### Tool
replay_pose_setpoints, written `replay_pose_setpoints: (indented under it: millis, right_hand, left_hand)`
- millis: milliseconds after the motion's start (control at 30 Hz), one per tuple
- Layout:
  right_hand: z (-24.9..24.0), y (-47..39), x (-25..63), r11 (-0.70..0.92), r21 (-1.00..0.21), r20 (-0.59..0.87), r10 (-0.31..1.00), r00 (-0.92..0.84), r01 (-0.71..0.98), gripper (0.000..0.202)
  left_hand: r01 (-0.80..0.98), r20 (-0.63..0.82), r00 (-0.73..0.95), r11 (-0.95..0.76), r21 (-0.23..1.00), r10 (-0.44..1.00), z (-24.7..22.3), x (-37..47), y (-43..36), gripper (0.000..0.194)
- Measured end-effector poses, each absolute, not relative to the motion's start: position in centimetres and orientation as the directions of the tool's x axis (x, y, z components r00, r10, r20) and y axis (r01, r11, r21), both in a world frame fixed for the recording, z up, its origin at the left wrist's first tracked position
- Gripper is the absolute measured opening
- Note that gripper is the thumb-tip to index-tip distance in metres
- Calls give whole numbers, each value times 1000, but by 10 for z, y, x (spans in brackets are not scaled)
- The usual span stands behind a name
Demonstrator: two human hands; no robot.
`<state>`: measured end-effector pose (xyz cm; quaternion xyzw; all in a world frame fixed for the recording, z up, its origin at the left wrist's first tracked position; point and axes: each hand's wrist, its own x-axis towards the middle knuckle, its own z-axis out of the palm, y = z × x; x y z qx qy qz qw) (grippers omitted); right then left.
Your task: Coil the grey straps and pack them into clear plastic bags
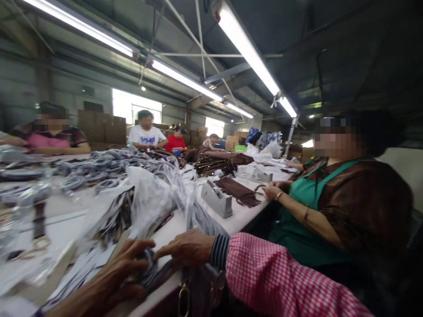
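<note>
My left hand (124,270) and my right hand (188,248) meet at the near edge of a long white table (243,215). Both pinch a dark grey striped strap (155,273) lying between them, the left fingers curled over it, the right fingers pressing on its end. My right arm wears a red-and-white checked sleeve (274,277) with a striped cuff. Clear plastic bags (152,198) with more straps are heaped just beyond my hands.
A grey tape dispenser (216,199) and brown fabric pieces (239,191) lie further along. A person in a green apron (330,198) sits close at my right. Several other people sit along the far side. Cardboard boxes (101,125) stand at the back.
</note>
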<state>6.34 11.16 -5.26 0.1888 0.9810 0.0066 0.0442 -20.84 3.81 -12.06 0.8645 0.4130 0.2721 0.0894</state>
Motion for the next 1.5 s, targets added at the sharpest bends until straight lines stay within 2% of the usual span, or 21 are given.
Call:
replay_pose_setpoints:
  millis: [100, 200, 300, 400, 533, 667, 767, 867, 1000, 1100, 1200, 1300, 1400, 1500]
  right_hand:
    - [-44, 114, 63, 933, 18, -81, 359, -930, 359, 54]
    - [-46, 117, 50, 958, 69, -1, 278, -961, 277, 34]
    - [-54, 114, 33, 964, 111, 64, 234, -970, 240, 15]
    - [-60, 106, 22, 956, 64, 108, 279, -954, 287, 13]
    - [-59, 107, 22, 953, -33, 116, 303, -946, 301, 18]
    - [-54, 124, 32, 950, 15, 56, 311, -949, 312, 24]
    - [-56, 133, 35, 937, 32, 47, 346, -937, 347, 21]
    - [-62, 135, 34, 939, -25, 80, 345, -935, 344, 16]
    - [-65, 131, 33, 932, -41, 89, 361, -928, 359, 15]
    - [-66, 127, 32, 929, -56, 99, 371, -923, 367, 16]
    - [-64, 129, 34, 917, -148, 100, 386, -917, 370, 21]
    - [-48, 135, 54, 853, -380, 147, 439, -887, 359, 37]
    - [-19, 144, 100, 751, -568, 331, 582, -743, 337, 38]
    - [4, 149, 164, 650, -640, 399, 738, -544, 411, 30]
  left_hand:
    - [540, 338, 640, -717, 441, 690, -103, -212, 35, 26]
    - [517, 268, 701, -730, 447, 661, -79, -213, 38, 23]
    - [607, 150, 688, -677, 417, 710, -57, -215, 37, 30]
    - [706, 59, 622, -593, 387, 780, -47, -206, 29, 41]
    - [747, 154, 538, -553, 369, 829, -54, -188, 20, 31]
    - [680, 229, 605, -644, 351, 763, -58, -192, 24, 20]
    - [697, 185, 623, -647, 308, 760, -52, -203, 29, 18]
    - [759, 122, 590, -600, 252, 798, -45, -205, 31, 23]
    - [823, 171, 514, -540, 175, 840, -50, -182, 31, 19]
    - [894, 177, 400, -426, 142, 899, -64, -159, 33, 23]
    - [933, 187, 316, -341, 115, 930, -77, -146, 37, 21]
    - [941, 171, 302, -322, 102, 938, -81, -145, 38, 18]
    - [949, 136, 298, -308, 65, 945, -78, -146, 38, 18]
    - [954, 83, 290, -295, 48, 953, -74, -145, 42, 18]
